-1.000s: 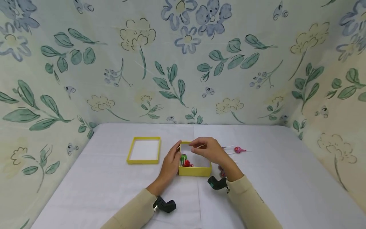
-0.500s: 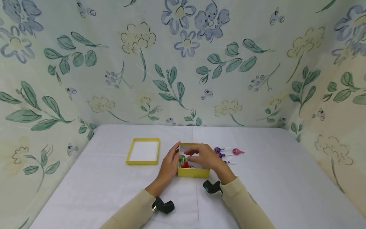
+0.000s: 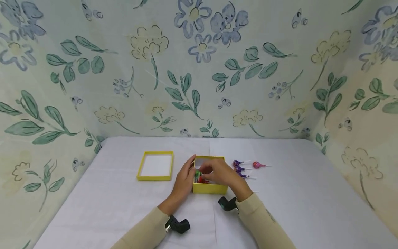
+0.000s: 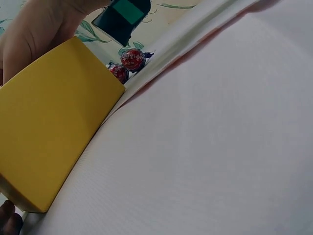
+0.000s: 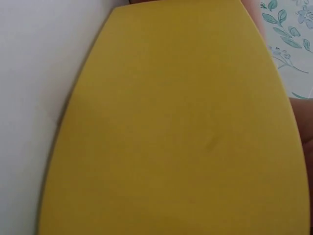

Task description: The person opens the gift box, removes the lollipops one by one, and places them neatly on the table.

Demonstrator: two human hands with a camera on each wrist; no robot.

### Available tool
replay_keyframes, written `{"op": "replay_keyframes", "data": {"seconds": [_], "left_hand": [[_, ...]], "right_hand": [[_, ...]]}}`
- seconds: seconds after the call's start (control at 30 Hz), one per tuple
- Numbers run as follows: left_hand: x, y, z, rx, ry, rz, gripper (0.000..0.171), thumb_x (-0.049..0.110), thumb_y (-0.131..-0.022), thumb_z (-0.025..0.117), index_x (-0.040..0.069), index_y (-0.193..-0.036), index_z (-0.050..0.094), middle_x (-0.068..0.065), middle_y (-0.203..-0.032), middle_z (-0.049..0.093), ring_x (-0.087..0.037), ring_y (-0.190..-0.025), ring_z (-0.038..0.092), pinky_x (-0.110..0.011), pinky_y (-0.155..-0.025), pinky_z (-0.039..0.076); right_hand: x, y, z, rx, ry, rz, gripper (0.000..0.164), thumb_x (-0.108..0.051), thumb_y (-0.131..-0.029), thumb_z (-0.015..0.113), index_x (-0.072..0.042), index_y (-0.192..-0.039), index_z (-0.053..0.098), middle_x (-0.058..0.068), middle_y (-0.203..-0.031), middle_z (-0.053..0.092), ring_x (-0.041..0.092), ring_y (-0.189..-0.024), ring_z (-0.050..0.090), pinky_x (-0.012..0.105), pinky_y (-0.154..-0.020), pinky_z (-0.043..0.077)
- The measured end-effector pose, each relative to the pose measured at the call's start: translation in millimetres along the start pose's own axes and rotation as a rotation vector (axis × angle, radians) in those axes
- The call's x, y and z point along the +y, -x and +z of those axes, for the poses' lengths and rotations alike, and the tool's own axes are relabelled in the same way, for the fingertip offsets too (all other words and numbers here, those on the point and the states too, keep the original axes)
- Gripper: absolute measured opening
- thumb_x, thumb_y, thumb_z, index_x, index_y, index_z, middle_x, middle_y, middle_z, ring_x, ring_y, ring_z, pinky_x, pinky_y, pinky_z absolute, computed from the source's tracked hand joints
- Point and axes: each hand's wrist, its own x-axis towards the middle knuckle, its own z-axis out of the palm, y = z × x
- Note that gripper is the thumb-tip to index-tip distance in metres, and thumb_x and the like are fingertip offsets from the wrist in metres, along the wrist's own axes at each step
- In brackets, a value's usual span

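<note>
The yellow box [image 3: 210,188] stands on the desk [image 3: 102,207]. The left hand [image 3: 182,182] rests along its left side, fingers nearly straight. The right hand [image 3: 220,173] is inside, with bent fingers close to green and red candies [image 3: 197,175]; I cannot tell if they pinch something. Purple lollipops [image 3: 238,169] lie just beside the box, on the right.
</note>
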Motion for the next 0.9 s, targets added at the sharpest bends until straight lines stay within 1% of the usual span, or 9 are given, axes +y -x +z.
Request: {"op": "replay_keyframes", "data": {"seconds": [0.17,0.37,0.47,0.53,0.6,0.7,0.8,0.9], "left_hand": [[2.6,-3.3,-0.5,0.003,0.002,0.002,0.048,0.018,-0.103,0.039,0.029,-0.15,0.035,0.008,-0.151,0.036,-0.014,-0.137,0.036,-0.038,-0.113,0.031],[2.2,-1.9,-0.2,0.006,0.006,0.004,0.048,0.018,-0.103,0.039,0.022,-0.15,0.036,0.006,-0.151,0.038,-0.016,-0.137,0.038,-0.04,-0.113,0.031],[-1.4,1.5,0.4,0.004,0.003,-0.015,0.048,0.019,-0.103,0.039,0.027,-0.15,0.035,0.007,-0.151,0.038,-0.016,-0.137,0.038,-0.04,-0.112,0.032],[-3.3,3.8,0.4,0.005,0.008,-0.016,0.048,0.019,-0.103,0.039,0.029,-0.15,0.034,0.006,-0.151,0.037,-0.017,-0.137,0.038,-0.041,-0.112,0.032],[-4.0,4.7,0.6,0.008,0.015,-0.014,0.048,0.019,-0.103,0.039,0.033,-0.149,0.034,0.007,-0.151,0.037,-0.016,-0.137,0.038,-0.041,-0.112,0.032],[-3.9,3.6,0.9,0.01,0.019,0.002,0.047,0.018,-0.103,0.04,0.03,-0.149,0.035,0.008,-0.151,0.037,-0.016,-0.136,0.038,-0.04,-0.112,0.033],[-3.7,1.0,1.4,0.009,0.015,0.015,0.047,0.018,-0.103,0.04,0.028,-0.149,0.036,0.008,-0.15,0.037,-0.016,-0.136,0.039,-0.039,-0.111,0.034],[-3.3,-0.3,1.4,0.004,0.012,0.013,0.048,0.019,-0.103,0.039,0.03,-0.149,0.035,0.008,-0.151,0.037,-0.016,-0.136,0.039,-0.039,-0.111,0.034]], "right_hand": [[-1,-3,-1,-0.007,0.031,0.016,0.015,-0.009,-0.085,0.073,-0.011,-0.1,0.073,-0.003,-0.091,0.07,0.009,-0.082,0.064,0.027,-0.077,0.057],[-3,-1,2,-0.01,0.079,0.023,0.011,-0.01,-0.084,0.074,-0.013,-0.094,0.073,-0.006,-0.086,0.068,0.008,-0.078,0.061,0.025,-0.075,0.056],[-4,0,6,-0.021,0.094,0.009,0.009,-0.01,-0.084,0.074,-0.013,-0.092,0.073,-0.006,-0.084,0.068,0.008,-0.075,0.06,0.024,-0.071,0.055],[-4,1,9,-0.019,0.107,-0.002,0.009,-0.01,-0.084,0.074,-0.012,-0.092,0.073,-0.005,-0.083,0.068,0.008,-0.074,0.06,0.024,-0.07,0.055],[-5,1,9,-0.017,0.119,0.006,0.009,-0.01,-0.084,0.074,-0.013,-0.093,0.074,-0.005,-0.083,0.069,0.008,-0.074,0.061,0.023,-0.07,0.055],[-6,0,9,-0.009,0.137,0.024,0.01,-0.011,-0.084,0.074,-0.014,-0.094,0.074,-0.006,-0.083,0.068,0.008,-0.076,0.06,0.024,-0.072,0.055],[-5,-1,8,0.004,0.159,0.022,0.01,-0.01,-0.083,0.074,-0.014,-0.092,0.074,-0.007,-0.082,0.067,0.008,-0.076,0.059,0.026,-0.072,0.054],[-5,-2,8,0.018,0.189,0.009,0.008,-0.009,-0.082,0.075,-0.014,-0.088,0.074,-0.007,-0.08,0.066,0.008,-0.074,0.058,0.028,-0.071,0.052]]}}
